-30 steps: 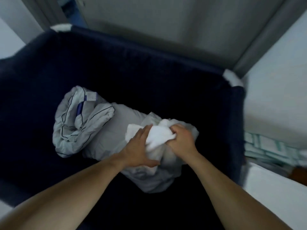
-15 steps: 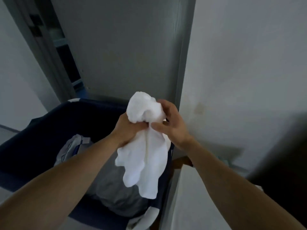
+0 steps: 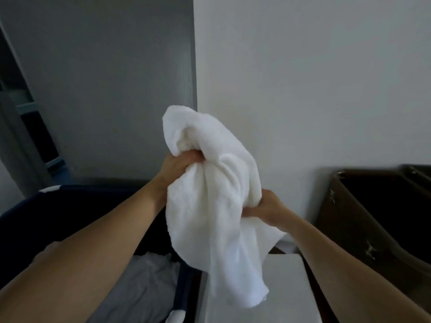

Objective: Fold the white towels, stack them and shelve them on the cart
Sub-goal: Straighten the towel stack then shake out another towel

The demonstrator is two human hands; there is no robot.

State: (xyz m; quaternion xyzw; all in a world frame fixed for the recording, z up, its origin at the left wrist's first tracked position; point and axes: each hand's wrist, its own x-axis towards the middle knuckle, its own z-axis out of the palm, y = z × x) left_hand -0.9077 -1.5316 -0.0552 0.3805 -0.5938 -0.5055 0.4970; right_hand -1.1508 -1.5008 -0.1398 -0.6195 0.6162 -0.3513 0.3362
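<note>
White towel is bunched and held up in the air in front of a white wall, both hands on it. Left hand grips a fold high on the towel, fingers curled into the cloth, fingertips buried, so only knuckles and back of the hand show. Right hand clutches the towel's right side lower down; cloth covers most of its fingers. Towel's loose end hangs down over a white flat surface at bottom centre, contact unclear. Dark blue bin lower left, mostly blocked by the left forearm; grey-white linen inside, partly seen. Dark brown container at right, cut off by the frame edge, inside too dark to read. Grey door panel behind.
</note>
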